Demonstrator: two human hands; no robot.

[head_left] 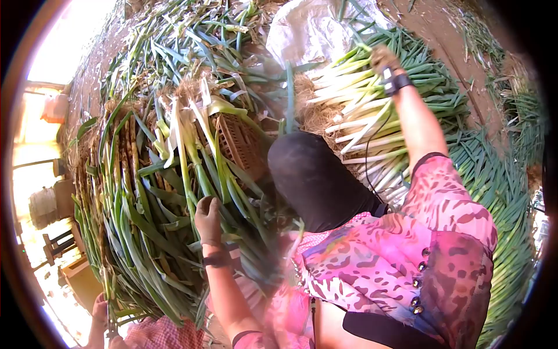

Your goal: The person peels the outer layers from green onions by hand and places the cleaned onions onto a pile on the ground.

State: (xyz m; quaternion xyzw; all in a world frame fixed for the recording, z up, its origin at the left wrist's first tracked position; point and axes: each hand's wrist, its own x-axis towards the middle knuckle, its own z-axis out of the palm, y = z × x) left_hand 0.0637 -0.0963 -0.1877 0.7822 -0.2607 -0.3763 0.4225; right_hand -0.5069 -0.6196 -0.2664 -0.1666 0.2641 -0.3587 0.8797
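Observation:
My left hand (208, 218), in a thin glove, is closed around the green leaves of some long green onions (187, 142). Their white stems and brown roots point away from me, on top of a big untrimmed heap. Stretched out to the far right, my right hand (385, 59) has its fingers curled on a green onion at the top of the cleaned pile (366, 107). The fingertips are partly hidden. A dark band with a small device (390, 81) is on that wrist. My dark-covered knee (317, 174) rises between the heap and the pile.
A brown plastic basket (237, 142) stands partly under the leaves. A white sack (319, 29) lies at the back. More green onions (494, 192) spread along the right. At lower left, another person's hand (100, 308) and checked sleeve (165, 333) show beside the heap.

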